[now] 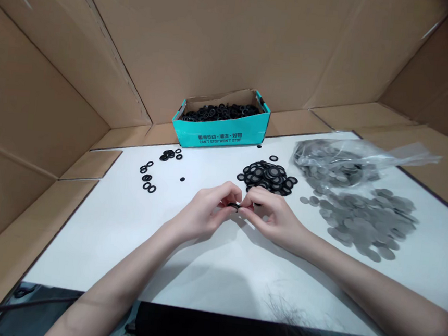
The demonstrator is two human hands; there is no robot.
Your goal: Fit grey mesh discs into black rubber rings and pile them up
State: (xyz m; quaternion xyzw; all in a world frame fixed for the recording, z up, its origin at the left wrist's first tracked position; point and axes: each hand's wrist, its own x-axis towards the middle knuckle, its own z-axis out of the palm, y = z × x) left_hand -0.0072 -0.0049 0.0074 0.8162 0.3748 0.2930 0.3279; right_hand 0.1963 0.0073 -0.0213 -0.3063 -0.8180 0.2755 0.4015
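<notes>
My left hand (208,208) and my right hand (269,214) meet near the middle of the white board. Between their fingertips they pinch a black rubber ring (233,206), mostly covered by the fingers. Whether a grey disc sits inside it I cannot tell. Just beyond the hands lies a heap of black rings fitted with grey mesh discs (266,176). Loose grey discs (368,220) are spread to the right of my right hand. To the left, several bare black rings (147,178) lie scattered, with a small cluster of rings (169,155) farther back.
A teal box (221,134) full of black rings stands at the back edge of the white board (123,243). A clear plastic bag (338,159) of grey discs lies at the back right. Cardboard walls (220,37) enclose the back and sides. A small black dot-like piece (183,179) lies left of centre.
</notes>
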